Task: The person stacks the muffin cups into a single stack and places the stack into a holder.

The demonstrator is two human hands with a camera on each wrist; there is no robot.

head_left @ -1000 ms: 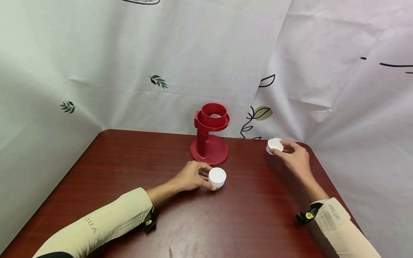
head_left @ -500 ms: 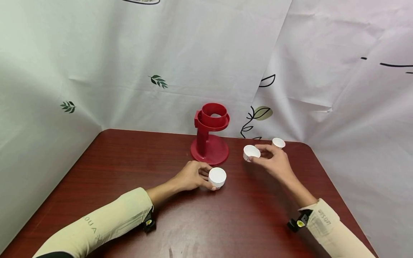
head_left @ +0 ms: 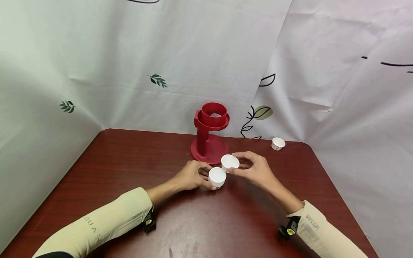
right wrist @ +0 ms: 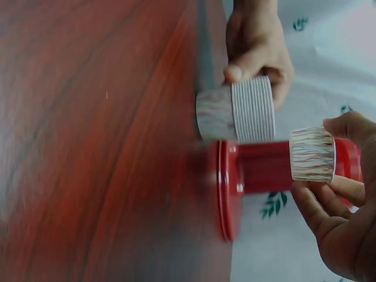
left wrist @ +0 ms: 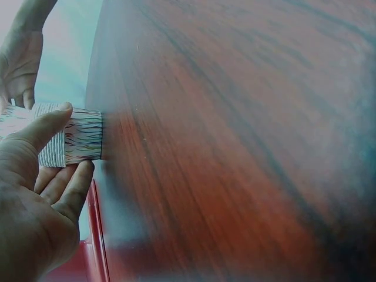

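My left hand (head_left: 192, 175) grips a stack of nested white paper cups (head_left: 217, 176) at mid-table, thumb on the near side. In the right wrist view, the stacked rims of this cup stack (right wrist: 252, 111) form close ridges above a patterned lower wall. My right hand (head_left: 255, 169) pinches a single small paper cup (head_left: 230, 163) between thumb and fingers, mouth up. That cup is raised just behind and right of the stack, above its rim level. Wavy coloured lines run round the single cup (right wrist: 312, 155) in the right wrist view.
A red stand (head_left: 202, 139) with a round base and an upper ring (head_left: 214, 120) is right behind both hands. Another white paper cup (head_left: 278, 143) sits at the table's back right corner. White printed cloth (head_left: 129, 71) hangs behind the brown table (head_left: 135, 154).
My right hand has carried its paper cup leftward and nearer, from the back right to beside the stack. The cup left at the back right shows fully now. My left hand has stayed still.
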